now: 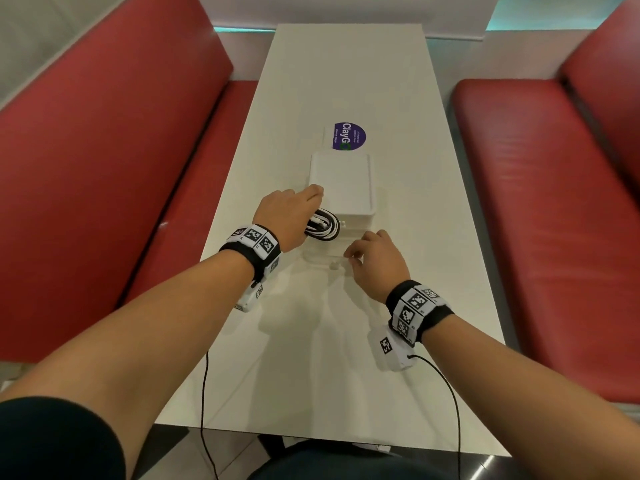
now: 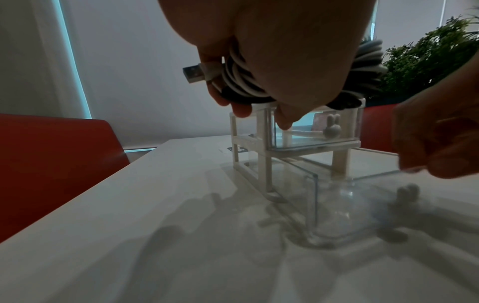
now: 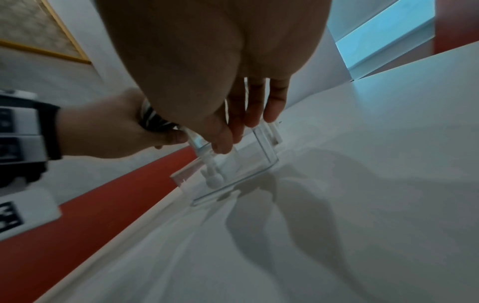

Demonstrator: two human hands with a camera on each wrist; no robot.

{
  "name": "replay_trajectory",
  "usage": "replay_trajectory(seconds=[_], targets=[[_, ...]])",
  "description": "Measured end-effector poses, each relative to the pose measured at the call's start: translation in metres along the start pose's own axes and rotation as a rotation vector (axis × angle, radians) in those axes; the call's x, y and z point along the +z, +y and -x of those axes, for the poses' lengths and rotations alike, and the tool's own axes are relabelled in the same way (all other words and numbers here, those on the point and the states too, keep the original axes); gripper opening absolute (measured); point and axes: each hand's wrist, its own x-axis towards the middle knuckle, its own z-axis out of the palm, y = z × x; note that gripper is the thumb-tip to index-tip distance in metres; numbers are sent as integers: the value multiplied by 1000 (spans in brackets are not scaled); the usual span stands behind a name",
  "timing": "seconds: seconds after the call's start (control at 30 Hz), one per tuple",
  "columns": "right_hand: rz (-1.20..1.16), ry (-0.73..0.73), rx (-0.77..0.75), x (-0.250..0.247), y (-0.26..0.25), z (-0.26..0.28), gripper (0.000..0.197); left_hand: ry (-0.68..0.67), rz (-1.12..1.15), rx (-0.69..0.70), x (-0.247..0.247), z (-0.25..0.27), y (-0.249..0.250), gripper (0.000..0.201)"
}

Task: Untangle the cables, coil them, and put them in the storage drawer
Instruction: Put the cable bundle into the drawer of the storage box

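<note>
Gripping the coiled black and white cables (image 1: pixel 322 228) just in front of the storage unit (image 1: pixel 341 188), the left hand (image 1: pixel 291 216) holds the bundle above the pulled-out lower drawer (image 2: pixel 334 192), while the right hand (image 1: pixel 375 261) curls its fingertips on that clear drawer's front edge. Judging from this, the springy coil could loosen or its USB plug (image 2: pixel 193 74) catch the drawer wall on release, and a tug could drag the light unit along the table (image 1: pixel 346 375). The transparent drawer almost vanishes in the head view, and how many cables the bundle holds cannot be told.
</note>
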Motion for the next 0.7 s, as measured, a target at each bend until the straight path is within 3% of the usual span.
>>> replay_trajectory(seconds=[0.23, 0.33, 0.4, 0.53, 0.57, 0.63, 0.7], targets=[[-11, -176, -181, -5, -6, 43, 24, 21, 2, -10, 4, 0, -1, 64], [-18, -240, -189, -12, -4, 45, 27, 18, 3, -11, 4, 0, 0, 63], [-66, -221, -126, -20, -5, 38, 24, 13, 4, -16, 3, -1, 1, 61], [-453, 20, 134, -53, -17, 13, 31, 59, -39, 2, -11, 6, 13, 42], [-550, 0, 176, -61, -23, 6, 38, 72, -48, 12, -15, 8, 19, 35], [-679, -177, 224, -72, -33, -4, 43, 70, -45, 31, -22, 15, 35, 27], [-731, -358, 210, -75, -37, -8, 33, 37, -12, 2, -25, 23, 53, 26]])
